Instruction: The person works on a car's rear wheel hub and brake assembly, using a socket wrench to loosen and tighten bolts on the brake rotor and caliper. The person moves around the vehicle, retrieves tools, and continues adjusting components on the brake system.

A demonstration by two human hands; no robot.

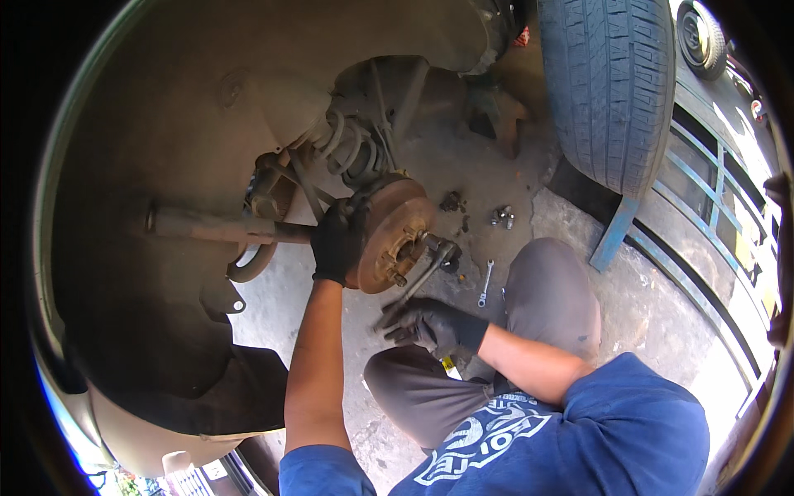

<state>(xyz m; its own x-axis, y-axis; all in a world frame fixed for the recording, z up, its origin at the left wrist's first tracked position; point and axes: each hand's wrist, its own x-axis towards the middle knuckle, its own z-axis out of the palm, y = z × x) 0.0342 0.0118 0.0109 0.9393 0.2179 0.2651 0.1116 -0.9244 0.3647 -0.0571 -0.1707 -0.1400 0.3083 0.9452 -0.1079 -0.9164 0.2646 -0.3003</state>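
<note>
From the head camera, the gloved left hand is wrapped over the rear edge of the rusty brake drum in the wheel arch, fingers curled on its rim. The gloved right hand is closed around the handle of a long wrench whose head sits at the hub. The head could slip off under force, likely driving knuckles into the concrete floor; the loose nuts nearby could roll away.

i see no package, sign or screen here. the only label-like mark is the pale printed emblem on the chest of my blue shirt, at the lower middle of the frame, curved and partly folded.
</note>
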